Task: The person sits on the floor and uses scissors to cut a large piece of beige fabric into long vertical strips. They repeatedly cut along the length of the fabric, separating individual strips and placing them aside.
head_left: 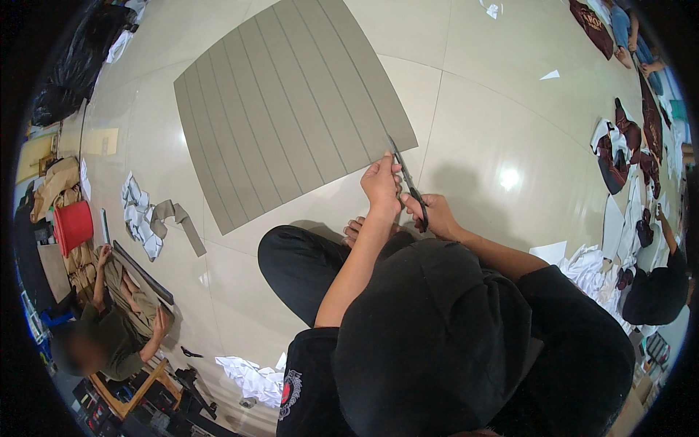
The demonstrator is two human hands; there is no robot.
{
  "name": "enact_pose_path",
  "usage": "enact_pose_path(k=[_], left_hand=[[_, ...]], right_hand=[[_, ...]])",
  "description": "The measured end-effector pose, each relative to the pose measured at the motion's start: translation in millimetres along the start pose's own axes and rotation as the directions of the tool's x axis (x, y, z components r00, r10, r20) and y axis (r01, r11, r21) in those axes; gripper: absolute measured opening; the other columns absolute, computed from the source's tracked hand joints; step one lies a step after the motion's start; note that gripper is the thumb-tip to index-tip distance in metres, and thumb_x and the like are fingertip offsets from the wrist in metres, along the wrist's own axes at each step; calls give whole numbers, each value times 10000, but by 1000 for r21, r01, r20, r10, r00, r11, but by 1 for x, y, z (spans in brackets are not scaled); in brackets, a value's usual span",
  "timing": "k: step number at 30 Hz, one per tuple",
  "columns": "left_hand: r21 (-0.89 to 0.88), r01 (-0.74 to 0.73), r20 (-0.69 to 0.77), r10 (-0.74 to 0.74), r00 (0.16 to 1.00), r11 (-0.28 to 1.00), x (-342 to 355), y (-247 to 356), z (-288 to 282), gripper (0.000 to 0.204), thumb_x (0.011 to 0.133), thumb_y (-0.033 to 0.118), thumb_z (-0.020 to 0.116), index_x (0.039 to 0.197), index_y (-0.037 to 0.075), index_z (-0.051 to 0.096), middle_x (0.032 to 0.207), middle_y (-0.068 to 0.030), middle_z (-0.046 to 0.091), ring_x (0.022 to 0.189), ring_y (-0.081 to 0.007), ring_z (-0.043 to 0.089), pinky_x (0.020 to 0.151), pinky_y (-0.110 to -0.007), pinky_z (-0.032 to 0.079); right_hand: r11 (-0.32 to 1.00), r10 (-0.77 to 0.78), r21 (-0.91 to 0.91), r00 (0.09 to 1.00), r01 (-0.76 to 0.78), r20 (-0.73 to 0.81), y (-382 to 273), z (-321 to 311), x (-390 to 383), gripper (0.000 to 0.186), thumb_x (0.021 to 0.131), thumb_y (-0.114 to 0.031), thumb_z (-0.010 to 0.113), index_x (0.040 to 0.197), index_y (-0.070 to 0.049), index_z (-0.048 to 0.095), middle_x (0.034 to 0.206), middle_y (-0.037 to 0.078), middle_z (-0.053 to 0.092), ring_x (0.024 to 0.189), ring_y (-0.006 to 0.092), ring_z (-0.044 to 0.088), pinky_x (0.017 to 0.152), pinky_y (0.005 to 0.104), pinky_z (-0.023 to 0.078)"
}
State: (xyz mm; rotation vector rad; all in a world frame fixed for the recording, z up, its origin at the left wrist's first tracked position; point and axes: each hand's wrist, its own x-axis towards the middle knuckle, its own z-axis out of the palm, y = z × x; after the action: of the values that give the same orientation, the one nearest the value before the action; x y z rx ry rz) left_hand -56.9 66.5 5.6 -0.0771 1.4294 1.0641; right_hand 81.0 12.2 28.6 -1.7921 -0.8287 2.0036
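Note:
A large grey-brown sheet (291,102) with several dark parallel lines lies spread on the tiled floor in front of me. My right hand (435,213) grips the handles of black scissors (408,178), their blades pointing away from me at the sheet's near edge, close to its right corner. The blade tips meet the sheet along the rightmost line. Just left of the blades, my left hand (381,183) pinches the near edge of the sheet with thumb and fingers. My bare toes (354,230) show below that hand.
Grey-brown and white scraps (149,218) lie at the left, near a seated person (120,313) and a red cushion-like item (73,227). White crumpled pieces (251,380) lie beside me. Dark red items (626,146) and another person (659,288) are at the right.

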Motion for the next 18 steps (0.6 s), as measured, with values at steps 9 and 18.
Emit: enact_pose_path(k=[9, 18], left_hand=[[-21, -30, -32, 29, 999, 999, 2, -3, 1, 223, 971, 265, 696, 883, 69, 638, 717, -25, 644, 474, -54, 452, 377, -212, 289], [3, -60, -30, 60, 998, 998, 3, -4, 1, 231, 974, 266, 690, 893, 55, 646, 724, -29, 655, 478, -57, 458, 381, -217, 294]], right_hand=[[999, 15, -34, 1000, -16, -25, -2, 1, -2, 513, 884, -505, 757, 738, -32, 623, 614, 8, 547, 474, 100, 534, 421, 254, 407], [999, -5, -32, 999, 4, -37, 0, 1, -2, 515, 876, -499, 770, 720, -31, 622, 604, 11, 548, 472, 101, 531, 420, 257, 398]])
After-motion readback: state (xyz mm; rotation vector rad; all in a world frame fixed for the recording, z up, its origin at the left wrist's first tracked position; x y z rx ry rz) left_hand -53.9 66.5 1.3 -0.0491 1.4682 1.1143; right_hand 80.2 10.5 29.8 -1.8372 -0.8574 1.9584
